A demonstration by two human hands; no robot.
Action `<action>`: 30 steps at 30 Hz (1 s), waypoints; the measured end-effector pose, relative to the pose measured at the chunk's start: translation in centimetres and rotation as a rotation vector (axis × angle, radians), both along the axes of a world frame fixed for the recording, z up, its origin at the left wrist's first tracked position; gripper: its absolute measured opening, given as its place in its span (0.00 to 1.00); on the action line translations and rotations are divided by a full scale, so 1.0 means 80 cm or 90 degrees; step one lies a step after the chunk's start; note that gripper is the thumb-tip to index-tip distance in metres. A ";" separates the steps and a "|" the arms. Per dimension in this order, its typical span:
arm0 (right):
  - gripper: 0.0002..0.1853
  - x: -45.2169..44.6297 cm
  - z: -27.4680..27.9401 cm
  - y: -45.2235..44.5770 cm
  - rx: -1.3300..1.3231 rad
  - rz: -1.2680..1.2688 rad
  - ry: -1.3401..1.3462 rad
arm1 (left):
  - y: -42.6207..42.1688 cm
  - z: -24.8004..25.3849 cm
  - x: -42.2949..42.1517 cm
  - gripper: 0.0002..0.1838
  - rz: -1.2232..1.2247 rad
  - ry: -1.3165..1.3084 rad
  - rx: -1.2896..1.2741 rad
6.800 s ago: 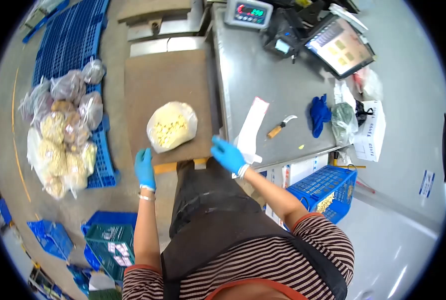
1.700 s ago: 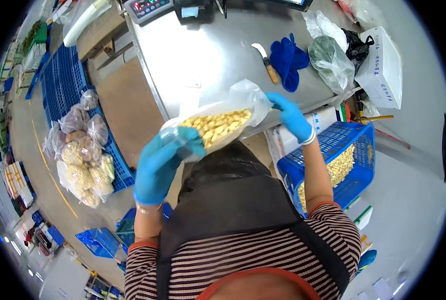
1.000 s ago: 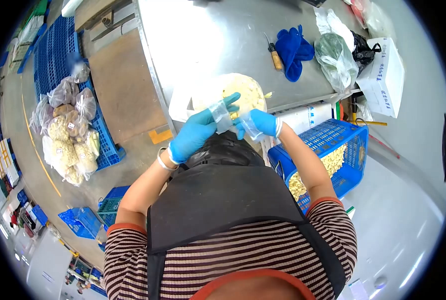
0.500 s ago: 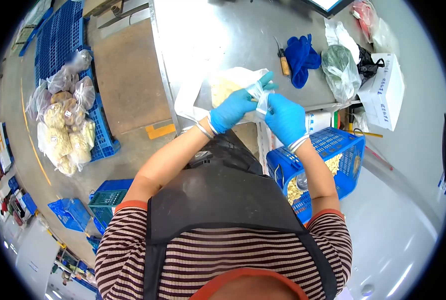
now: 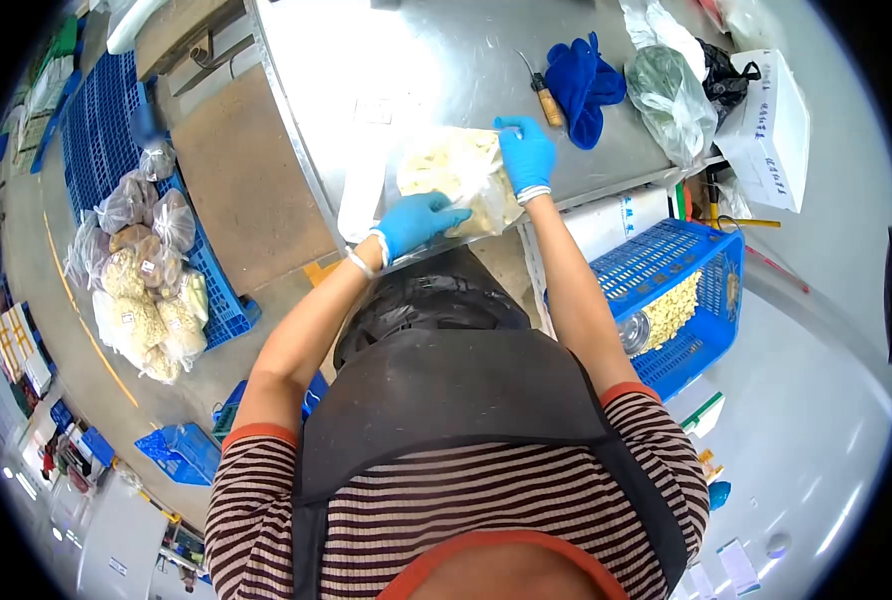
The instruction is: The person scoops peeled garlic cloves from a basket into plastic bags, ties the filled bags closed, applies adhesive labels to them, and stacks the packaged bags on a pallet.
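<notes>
A clear plastic bag of pale yellow pieces point(image 5: 451, 163) lies on the steel table near its front edge. My left hand point(image 5: 416, 222), in a blue glove, is at the bag's lower left side, its fingers apart and nothing held in them. My right hand point(image 5: 526, 157), also gloved in blue, rests against the bag's right side with its fingertips bent; whether it pinches the plastic is too small to tell. A white strip point(image 5: 363, 190) lies left of the bag.
On the steel table point(image 5: 446, 60) are a hooked knife point(image 5: 546, 100), a blue cloth point(image 5: 583, 90) and a bag with something green point(image 5: 671, 105). A white box point(image 5: 766, 135) stands at the right. A blue crate point(image 5: 691, 350) holds pale pieces. Filled bags point(image 5: 141, 320) lie on a blue pallet point(image 5: 228, 315).
The bag was held up, then set on the table. Both hands worked together at its gathered top half a second ago; now they are apart, one on each side of it.
</notes>
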State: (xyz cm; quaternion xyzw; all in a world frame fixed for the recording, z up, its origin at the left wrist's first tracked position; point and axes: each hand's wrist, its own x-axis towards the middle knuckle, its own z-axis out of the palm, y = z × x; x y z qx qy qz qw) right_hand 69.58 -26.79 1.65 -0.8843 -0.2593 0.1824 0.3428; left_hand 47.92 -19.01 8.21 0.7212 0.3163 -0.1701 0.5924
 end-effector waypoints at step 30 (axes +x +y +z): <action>0.09 0.003 0.007 -0.018 -0.126 0.059 -0.033 | -0.030 -0.005 0.034 0.17 -0.134 -0.244 0.151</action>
